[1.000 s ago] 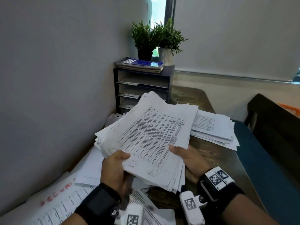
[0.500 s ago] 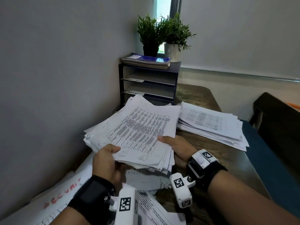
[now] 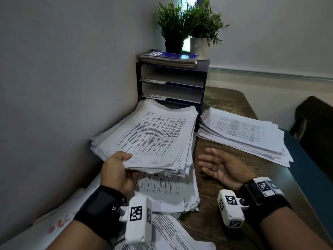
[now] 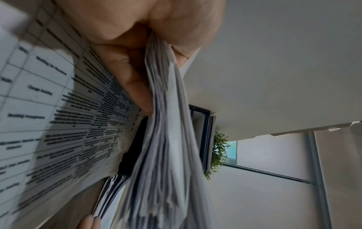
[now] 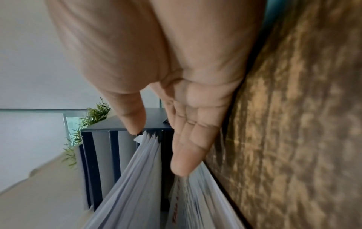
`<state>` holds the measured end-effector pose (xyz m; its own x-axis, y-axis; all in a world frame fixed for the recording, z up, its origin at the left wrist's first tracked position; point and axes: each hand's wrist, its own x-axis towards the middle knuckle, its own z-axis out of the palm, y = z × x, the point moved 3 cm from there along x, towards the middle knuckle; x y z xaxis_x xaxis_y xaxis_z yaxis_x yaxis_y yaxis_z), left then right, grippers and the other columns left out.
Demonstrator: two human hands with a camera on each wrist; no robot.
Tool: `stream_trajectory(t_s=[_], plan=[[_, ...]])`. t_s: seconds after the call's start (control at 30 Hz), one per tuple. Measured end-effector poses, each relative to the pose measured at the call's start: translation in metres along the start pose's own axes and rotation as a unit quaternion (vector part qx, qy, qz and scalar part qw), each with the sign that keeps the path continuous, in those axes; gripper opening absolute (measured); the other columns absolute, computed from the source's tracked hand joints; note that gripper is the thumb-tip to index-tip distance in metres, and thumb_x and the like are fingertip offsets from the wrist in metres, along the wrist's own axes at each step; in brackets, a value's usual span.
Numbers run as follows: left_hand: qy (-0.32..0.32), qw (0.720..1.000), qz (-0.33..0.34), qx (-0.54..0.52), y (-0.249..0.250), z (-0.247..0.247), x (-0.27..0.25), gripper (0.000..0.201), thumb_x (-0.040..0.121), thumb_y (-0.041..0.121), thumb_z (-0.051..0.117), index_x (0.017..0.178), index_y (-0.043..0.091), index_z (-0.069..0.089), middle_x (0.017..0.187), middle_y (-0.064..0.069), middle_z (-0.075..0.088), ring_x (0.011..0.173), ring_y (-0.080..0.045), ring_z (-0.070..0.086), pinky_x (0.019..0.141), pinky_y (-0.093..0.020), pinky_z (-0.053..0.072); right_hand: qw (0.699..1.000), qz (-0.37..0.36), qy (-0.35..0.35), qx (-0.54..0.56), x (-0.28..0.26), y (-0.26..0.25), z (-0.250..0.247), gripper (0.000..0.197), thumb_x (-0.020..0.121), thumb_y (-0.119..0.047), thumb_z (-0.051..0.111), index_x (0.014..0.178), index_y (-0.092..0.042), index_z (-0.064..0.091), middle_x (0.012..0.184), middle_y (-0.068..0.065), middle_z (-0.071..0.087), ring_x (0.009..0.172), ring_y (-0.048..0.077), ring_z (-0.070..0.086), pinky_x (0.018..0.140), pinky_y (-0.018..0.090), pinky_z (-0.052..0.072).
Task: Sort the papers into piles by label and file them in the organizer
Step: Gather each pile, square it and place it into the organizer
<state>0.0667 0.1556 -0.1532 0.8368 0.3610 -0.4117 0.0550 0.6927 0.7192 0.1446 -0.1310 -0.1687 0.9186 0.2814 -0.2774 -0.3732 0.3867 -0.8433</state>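
My left hand (image 3: 119,166) grips the near left corner of a thick stack of printed papers (image 3: 155,136), thumb on top, fingers underneath (image 4: 135,86). The stack (image 4: 166,155) hangs just above lower sheets (image 3: 165,188) by the wall, its far edge at the dark organizer (image 3: 173,83). A shelf tab reads ADMIN (image 3: 153,96). My right hand (image 3: 218,165) hovers open, palm up, over the wooden desk (image 3: 216,222), holding nothing (image 5: 188,139). A second paper pile (image 3: 243,132) lies on the desk at the right.
Two potted plants (image 3: 189,26) and a blue-covered booklet stack (image 3: 169,57) sit on the organizer's top. A grey wall runs along the left. More sheets (image 3: 167,237) lie at the near edge. A dark chair (image 3: 315,127) stands at the right.
My right hand has let go of the stack and drawn back to the right, open. The stack has moved forward and down toward the organizer, held by the left hand alone.
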Motion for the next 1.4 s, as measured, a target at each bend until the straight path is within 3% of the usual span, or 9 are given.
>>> stream_trajectory(t_s=[0.23,0.4,0.63,0.7,0.8,0.93,1.17,1.3,1.4], plan=[[-0.005,0.999,0.006,0.040,0.007,0.023,0.016,0.011,0.089,0.004,0.045,0.080,0.008,0.048,0.077,-0.013,0.058,0.060,-0.027,0.061,0.036,-0.025,0.050,1.000,-0.010,0.017,0.017,0.004,0.001,-0.011,0.031,0.096,-0.014,0.054,0.123,0.000,0.056,0.102,0.024,0.068,0.079,0.030,0.074,0.067,0.035,0.063],[-0.029,0.992,0.025,0.124,0.016,0.053,0.048,0.013,0.093,0.004,0.045,0.080,0.006,0.050,0.074,-0.014,0.059,0.064,-0.028,0.061,0.041,-0.029,0.054,0.982,-0.032,0.040,-0.182,-0.003,-0.012,-0.006,0.017,0.100,-0.013,0.054,0.114,-0.003,0.059,0.100,0.018,0.065,0.077,0.025,0.068,0.063,0.031,0.059],[-0.059,0.980,0.019,0.189,0.017,0.100,0.093,0.009,0.093,0.003,0.041,0.087,0.003,0.047,0.070,-0.017,0.063,0.048,-0.028,0.064,0.041,-0.028,0.055,0.743,-0.107,0.139,-0.646,-0.019,-0.059,-0.028,0.019,0.093,-0.042,0.062,0.097,-0.023,0.067,0.091,-0.002,0.071,0.079,0.018,0.067,0.079,0.033,0.055],[-0.049,0.976,0.031,0.211,0.018,0.112,0.104,0.010,0.097,0.007,0.041,0.091,0.004,0.048,0.063,-0.017,0.062,0.038,-0.025,0.060,0.035,-0.022,0.048,0.756,-0.078,0.131,-0.637,-0.017,-0.056,-0.038,0.021,0.092,-0.042,0.063,0.095,-0.022,0.069,0.088,0.000,0.072,0.080,0.019,0.067,0.079,0.034,0.055],[-0.057,0.977,0.013,0.203,0.002,0.116,0.115,0.028,0.103,0.029,0.041,0.094,0.004,0.051,0.065,-0.016,0.058,0.037,-0.023,0.054,0.036,-0.025,0.047,0.846,-0.060,0.124,-0.514,-0.019,-0.049,-0.051,0.021,0.093,-0.032,0.064,0.086,-0.013,0.069,0.067,0.003,0.069,0.055,0.019,0.059,0.058,0.029,0.046],[-0.086,0.975,-0.040,0.201,-0.037,0.119,0.114,0.040,0.105,0.038,0.038,0.121,0.005,0.055,0.106,-0.018,0.069,0.063,-0.026,0.073,0.050,-0.034,0.058,0.819,-0.095,0.159,-0.544,-0.015,-0.056,-0.064,0.016,0.094,-0.034,0.063,0.097,-0.022,0.073,0.095,-0.004,0.072,0.088,0.013,0.064,0.078,0.027,0.044],[-0.031,0.982,-0.017,0.184,-0.033,0.162,0.130,0.036,0.106,0.026,0.038,0.129,-0.002,0.037,0.108,-0.028,0.065,0.072,-0.032,0.068,0.055,-0.045,0.063,0.838,-0.108,0.172,-0.506,-0.006,-0.053,-0.074,0.014,0.093,-0.031,0.064,0.092,-0.021,0.074,0.096,-0.003,0.073,0.095,0.016,0.065,0.085,0.031,0.047],[-0.042,0.974,-0.007,0.222,-0.037,0.182,0.126,0.042,0.105,0.031,0.034,0.130,-0.002,0.038,0.103,-0.029,0.068,0.060,-0.032,0.067,0.060,-0.050,0.062,0.885,-0.117,0.172,-0.417,-0.005,-0.053,-0.077,0.013,0.095,-0.022,0.063,0.093,-0.014,0.073,0.098,0.003,0.073,0.078,0.014,0.068,0.060,0.011,0.051],[-0.041,0.968,-0.015,0.246,-0.043,0.180,0.131,0.050,0.098,0.032,0.027,0.122,-0.005,0.050,0.102,-0.028,0.070,0.059,-0.031,0.070,0.043,-0.031,0.055,0.883,-0.112,0.169,-0.423,-0.007,-0.053,-0.080,0.015,0.098,-0.024,0.060,0.100,-0.014,0.071,0.101,0.000,0.071,0.071,0.004,0.061,0.043,0.004,0.040]])
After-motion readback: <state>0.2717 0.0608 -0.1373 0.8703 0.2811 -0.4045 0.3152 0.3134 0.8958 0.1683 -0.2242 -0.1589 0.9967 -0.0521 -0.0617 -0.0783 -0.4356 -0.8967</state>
